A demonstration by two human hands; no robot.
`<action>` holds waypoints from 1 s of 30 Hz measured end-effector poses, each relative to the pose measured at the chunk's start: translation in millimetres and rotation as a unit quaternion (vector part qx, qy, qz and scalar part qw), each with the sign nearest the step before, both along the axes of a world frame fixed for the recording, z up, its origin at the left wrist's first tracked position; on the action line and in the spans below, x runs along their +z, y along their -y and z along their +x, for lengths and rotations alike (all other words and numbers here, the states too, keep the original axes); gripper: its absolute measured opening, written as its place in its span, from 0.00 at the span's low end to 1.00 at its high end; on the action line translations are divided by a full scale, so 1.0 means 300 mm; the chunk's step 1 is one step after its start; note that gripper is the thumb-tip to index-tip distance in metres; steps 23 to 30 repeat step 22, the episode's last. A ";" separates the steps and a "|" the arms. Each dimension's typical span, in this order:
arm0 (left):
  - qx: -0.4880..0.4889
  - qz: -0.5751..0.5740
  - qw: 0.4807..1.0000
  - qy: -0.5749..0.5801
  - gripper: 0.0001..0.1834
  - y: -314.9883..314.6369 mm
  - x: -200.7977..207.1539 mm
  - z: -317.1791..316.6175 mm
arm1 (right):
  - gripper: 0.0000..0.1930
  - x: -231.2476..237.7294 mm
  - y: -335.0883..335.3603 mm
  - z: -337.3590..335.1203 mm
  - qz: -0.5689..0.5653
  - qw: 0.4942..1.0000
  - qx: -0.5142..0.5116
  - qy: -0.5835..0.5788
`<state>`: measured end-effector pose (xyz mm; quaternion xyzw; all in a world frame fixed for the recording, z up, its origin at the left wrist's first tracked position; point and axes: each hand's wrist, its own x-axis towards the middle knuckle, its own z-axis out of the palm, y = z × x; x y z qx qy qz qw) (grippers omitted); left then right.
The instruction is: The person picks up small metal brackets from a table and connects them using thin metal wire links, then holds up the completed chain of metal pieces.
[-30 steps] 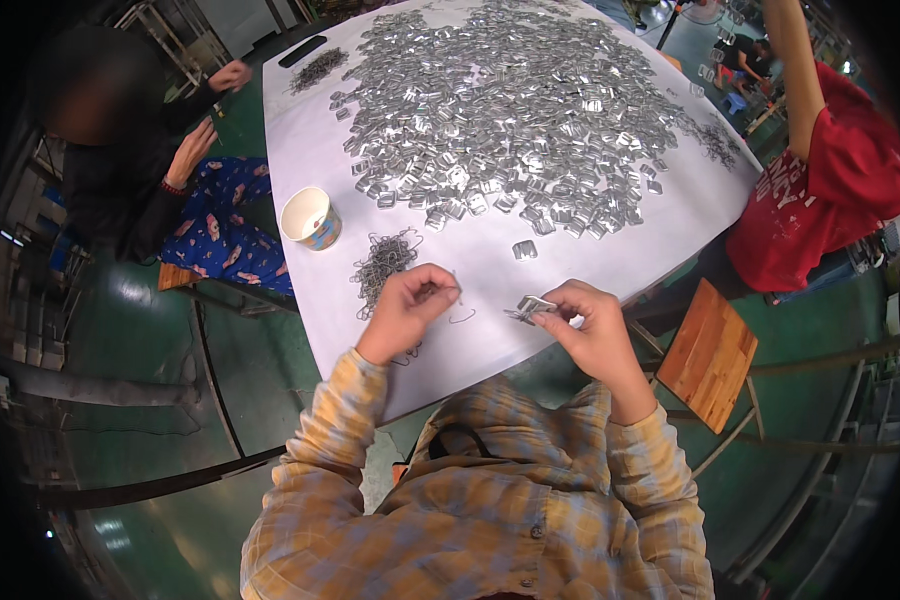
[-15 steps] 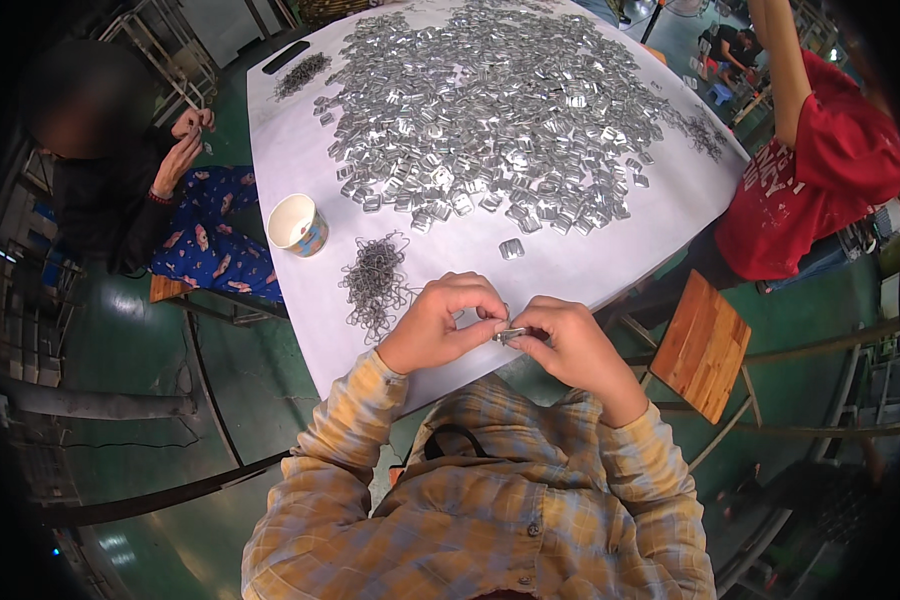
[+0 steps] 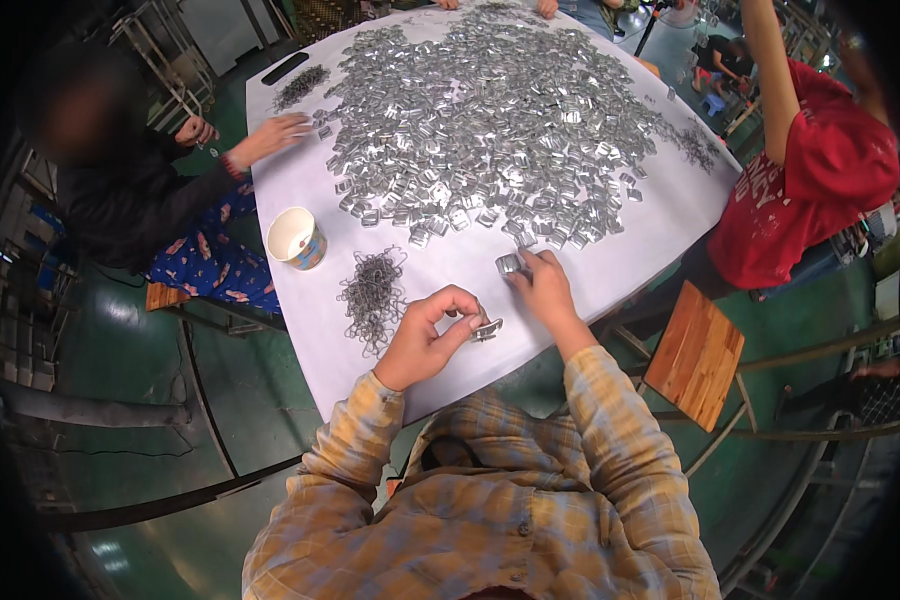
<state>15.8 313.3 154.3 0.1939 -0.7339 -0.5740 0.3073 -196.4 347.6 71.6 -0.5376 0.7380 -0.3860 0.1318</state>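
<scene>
My left hand [image 3: 429,335] is over the near part of the white-covered table, thumb and forefinger pinching a small silver metal buckle [image 3: 486,329] with a thin wire piece at its edge. Farther forward and to the right, my right hand [image 3: 545,290] has its thumb and forefinger at the right side of another flat silver buckle [image 3: 508,264]. That buckle is at the near edge of a large heap of similar buckles [image 3: 490,130]. Beside my left hand is a tangled pile of bent wire pieces [image 3: 373,300].
A paper cup [image 3: 297,240] stands near the table's left edge. More wire piles [image 3: 300,87] lie at far left and far right. A co-worker's hand [image 3: 270,140] reaches over the left edge; another person in red [image 3: 840,150] is at right. A wooden stool [image 3: 695,355] stands at right.
My right hand has left the buckle in my left hand and moved forward to the loose buckle. My left hand keeps its hold. The left co-worker's hand now reaches over the table.
</scene>
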 end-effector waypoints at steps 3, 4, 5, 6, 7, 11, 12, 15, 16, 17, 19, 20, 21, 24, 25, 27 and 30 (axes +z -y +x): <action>0.008 -0.014 1.000 0.017 0.03 0.009 0.000 0.004 | 0.18 -0.006 0.037 0.024 -0.002 0.993 -0.040 -0.110; 0.007 -0.017 1.000 0.018 0.03 0.010 0.005 0.005 | 0.16 0.001 0.042 0.029 0.001 0.992 -0.047 -0.117; 0.005 -0.020 1.000 0.018 0.03 0.013 0.007 0.005 | 0.14 0.010 0.046 0.032 0.005 0.991 -0.055 -0.124; 0.008 -0.020 1.000 0.017 0.03 0.017 0.006 0.003 | 0.14 0.025 0.050 0.023 0.005 0.991 -0.052 -0.124; 0.010 -0.025 0.999 0.026 0.03 0.021 0.004 0.000 | 0.13 0.045 0.053 0.004 0.061 0.997 -0.043 0.035; 0.017 -0.061 0.997 0.045 0.03 0.037 -0.018 -0.014 | 0.07 0.123 0.020 0.030 0.038 0.951 0.027 0.306; 0.023 -0.059 0.997 0.045 0.03 0.037 -0.018 -0.014 | 0.05 0.174 0.004 0.054 -0.010 0.926 0.059 0.373; 0.041 -0.098 0.994 0.038 0.03 0.036 -0.006 -0.024 | 0.05 0.284 -0.044 0.098 -0.014 0.928 0.099 0.359; 0.041 -0.105 0.993 0.046 0.03 0.033 0.004 -0.027 | 0.05 0.303 -0.055 0.108 -0.013 0.928 0.099 0.359; 0.042 -0.111 0.991 0.054 0.03 0.031 0.010 -0.029 | 0.05 0.318 -0.064 0.119 -0.037 0.941 0.093 0.323; 0.053 -0.121 0.989 0.069 0.03 0.027 0.013 -0.029 | 0.05 0.334 -0.076 0.130 -0.060 0.952 0.089 0.287; 0.062 -0.133 0.986 0.084 0.03 0.024 0.014 -0.028 | 0.05 0.339 -0.081 0.135 -0.068 0.957 0.082 0.269; 0.062 -0.117 0.987 0.089 0.03 0.023 0.017 -0.027 | 0.05 0.340 -0.084 0.140 -0.076 0.962 0.075 0.250; 0.062 -0.099 0.988 0.098 0.03 0.020 0.020 -0.024 | 0.05 0.333 -0.089 0.147 -0.073 0.961 0.076 0.254; 0.062 -0.099 0.988 0.098 0.03 0.020 0.020 -0.024 | 0.05 0.333 -0.089 0.147 -0.073 0.961 0.076 0.254; 0.062 -0.099 0.988 0.098 0.03 0.020 0.020 -0.024 | 0.05 0.333 -0.089 0.147 -0.073 0.961 0.076 0.254; 0.062 -0.099 0.988 0.098 0.03 0.020 0.020 -0.024 | 0.05 0.333 -0.089 0.147 -0.073 0.961 0.076 0.254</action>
